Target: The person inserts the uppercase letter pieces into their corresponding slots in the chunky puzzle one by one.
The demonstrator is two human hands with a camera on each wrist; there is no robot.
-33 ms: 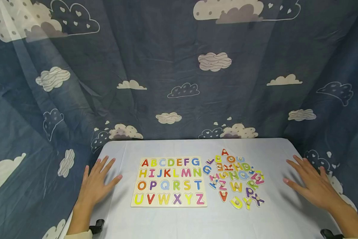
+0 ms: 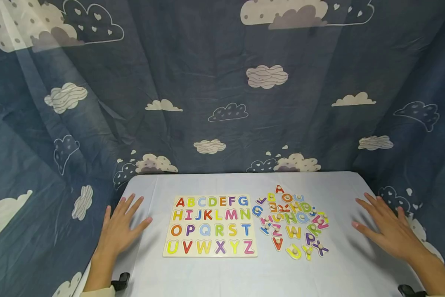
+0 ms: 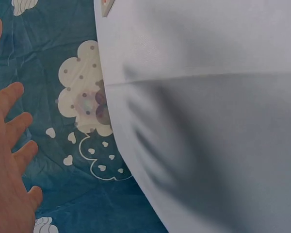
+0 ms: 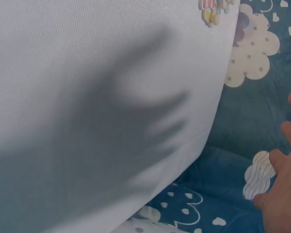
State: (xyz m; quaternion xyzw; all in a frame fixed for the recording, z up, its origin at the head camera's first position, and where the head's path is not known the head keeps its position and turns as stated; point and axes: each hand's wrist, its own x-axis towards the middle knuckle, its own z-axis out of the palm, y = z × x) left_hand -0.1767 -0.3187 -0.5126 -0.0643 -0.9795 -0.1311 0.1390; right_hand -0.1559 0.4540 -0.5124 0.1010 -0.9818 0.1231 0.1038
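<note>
My left hand (image 2: 118,231) is held over the table's left edge, fingers spread, holding nothing. On the opposite side, my right hand (image 2: 387,231) is also spread and holds nothing. Between them a wooden alphabet puzzle board (image 2: 210,222) shows colored letters A to Z in rows. Right of the board lies a loose scatter of letter pieces with small knobs, among them an orange W (image 2: 293,232), a red A (image 2: 279,189) and a purple X (image 2: 320,248). In the wrist views, the left hand (image 3: 9,179) and right hand (image 4: 283,189) cast shadows on the white cloth.
A white cloth covers the table (image 2: 207,276). Behind and beside it hangs a dark blue curtain (image 2: 207,53) printed with clouds. Black straps (image 2: 121,282) sit at both wrists.
</note>
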